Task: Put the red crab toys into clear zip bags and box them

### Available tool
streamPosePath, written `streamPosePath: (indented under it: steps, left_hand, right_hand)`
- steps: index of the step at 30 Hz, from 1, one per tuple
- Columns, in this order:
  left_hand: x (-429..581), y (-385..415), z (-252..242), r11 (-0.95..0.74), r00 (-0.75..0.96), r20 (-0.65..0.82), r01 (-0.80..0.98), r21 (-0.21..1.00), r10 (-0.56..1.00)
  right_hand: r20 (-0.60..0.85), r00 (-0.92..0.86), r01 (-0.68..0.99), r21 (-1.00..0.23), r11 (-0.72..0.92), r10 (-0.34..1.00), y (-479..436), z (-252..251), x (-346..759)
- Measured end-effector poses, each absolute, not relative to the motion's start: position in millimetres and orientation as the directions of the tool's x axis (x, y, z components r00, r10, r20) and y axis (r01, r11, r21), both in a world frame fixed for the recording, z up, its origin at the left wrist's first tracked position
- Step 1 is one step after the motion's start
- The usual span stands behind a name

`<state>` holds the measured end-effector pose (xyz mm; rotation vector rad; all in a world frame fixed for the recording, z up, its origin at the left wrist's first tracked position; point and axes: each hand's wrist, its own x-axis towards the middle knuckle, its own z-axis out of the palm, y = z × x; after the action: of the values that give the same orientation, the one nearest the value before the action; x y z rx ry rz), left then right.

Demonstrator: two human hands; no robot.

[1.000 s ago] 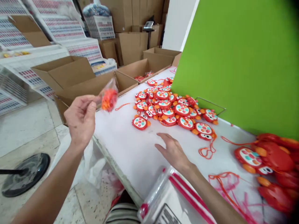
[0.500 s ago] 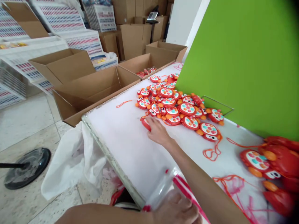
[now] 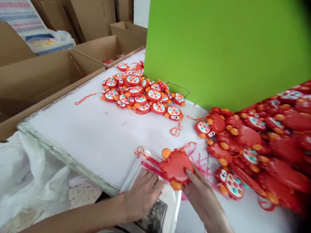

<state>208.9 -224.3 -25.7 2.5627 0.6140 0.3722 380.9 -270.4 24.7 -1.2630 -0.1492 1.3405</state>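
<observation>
A red toy with orange feet is gripped along its right side by my right hand, its plain red back turned up. An orange cord loops out at its upper left. Under the toy lies a clear plastic bag with pink stripes, at the table's near edge. My left hand has its fingers curled on the bag, close to the toy's left side. A pile of red toys with coloured dots lies further back on the white table.
At the right is a larger heap of red toys. A green panel stands behind the table. Open cardboard boxes line its left edge, and white plastic sheeting hangs below them. Pink strands lie beside the bag.
My right hand has come back from the far pile to the bag and now holds a toy. The view has swung right, showing more of the right heap.
</observation>
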Motion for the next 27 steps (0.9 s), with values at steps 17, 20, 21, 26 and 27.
streamPosePath:
  steps: [17, 20, 21, 26, 27]
  left_hand:
    - [199, -223, -25, -0.755, 0.835, 0.242, 0.274, 0.596, 0.494]
    - [197, -223, -18, -0.826, 0.842, 0.329, 0.216, 0.52, 0.427]
    - [196, -222, -15, -0.84, 0.838, 0.357, 0.199, 0.505, 0.413]
    - [182, -216, -5, -0.832, 0.788, 0.408, 0.225, 0.507, 0.461]
    - [178, -213, -2, -0.819, 0.767, 0.418, 0.233, 0.525, 0.486]
  right_hand:
    - [-0.558, 0.34, -0.601, -0.748, -0.281, 0.758, -330, 13, 374]
    - [-0.439, 0.442, -0.331, -0.89, -0.313, 0.782, -318, 7, 361]
    - [-0.414, 0.457, -0.228, -0.91, -0.346, 0.787, -317, 6, 358]
    - [-0.332, 0.465, 0.14, -0.888, -0.439, 0.82, -322, 3, 357]
    - [-0.328, 0.448, 0.195, -0.872, -0.449, 0.832, -324, 5, 359]
